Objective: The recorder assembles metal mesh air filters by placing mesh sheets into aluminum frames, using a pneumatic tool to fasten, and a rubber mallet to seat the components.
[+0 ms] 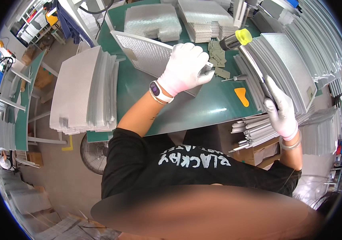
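My left hand (187, 67), in a white glove, is closed round the edge of a thin silver framed panel (147, 55) with a textured face. The panel stands tilted on the green table (171, 108). In my gloved right hand (281, 110) is the dark grip of a mallet (235, 40). Its head, with a yellow face, is raised above the table to the right of the panel. Between the hands lie small grey-green plates (216, 54), a screwdriver (235, 78) and an orange-yellow scraper-shaped piece (241, 97).
A tall stack of panels (84, 90) stands at the table's left. More sheets (153, 22) are piled at the back. Leaning panels (287, 60) crowd the right side. Below the right edge lie frame strips (255, 128). A floor fan (94, 154) stands under the left corner.
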The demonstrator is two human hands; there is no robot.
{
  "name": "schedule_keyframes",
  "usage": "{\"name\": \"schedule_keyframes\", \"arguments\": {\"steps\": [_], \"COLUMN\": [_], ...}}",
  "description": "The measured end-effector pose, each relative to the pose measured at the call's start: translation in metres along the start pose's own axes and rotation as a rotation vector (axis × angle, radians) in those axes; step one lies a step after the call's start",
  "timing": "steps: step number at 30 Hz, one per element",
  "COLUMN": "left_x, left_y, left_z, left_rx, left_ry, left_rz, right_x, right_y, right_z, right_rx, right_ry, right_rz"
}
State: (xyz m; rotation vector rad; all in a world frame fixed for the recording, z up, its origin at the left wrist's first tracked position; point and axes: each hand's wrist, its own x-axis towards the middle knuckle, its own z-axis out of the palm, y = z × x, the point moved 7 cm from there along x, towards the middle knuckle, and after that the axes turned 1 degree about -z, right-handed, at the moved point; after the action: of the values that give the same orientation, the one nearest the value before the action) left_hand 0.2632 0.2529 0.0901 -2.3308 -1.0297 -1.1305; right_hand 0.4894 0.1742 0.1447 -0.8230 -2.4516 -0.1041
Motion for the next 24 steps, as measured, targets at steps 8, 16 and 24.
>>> {"name": "schedule_keyframes", "arguments": {"steps": [8,16,24], "left_x": [0.009,0.008,0.001], "left_y": [-0.008,-0.011,-0.012], "left_z": [0.018,0.019,0.014], "left_rx": [-0.031,-0.033,-0.065], "left_ry": [0.096,0.090,0.152], "left_rz": [-0.028,-0.044,-0.010], "right_x": [-0.015,-0.042,-0.038], "right_y": [0.003,0.026,0.017], "right_z": [0.013,0.013,0.069], "right_rx": [-0.029,0.306,0.312], "right_ry": [0.177,0.369,-0.044], "right_rz": [0.145,0.400,0.477]}}
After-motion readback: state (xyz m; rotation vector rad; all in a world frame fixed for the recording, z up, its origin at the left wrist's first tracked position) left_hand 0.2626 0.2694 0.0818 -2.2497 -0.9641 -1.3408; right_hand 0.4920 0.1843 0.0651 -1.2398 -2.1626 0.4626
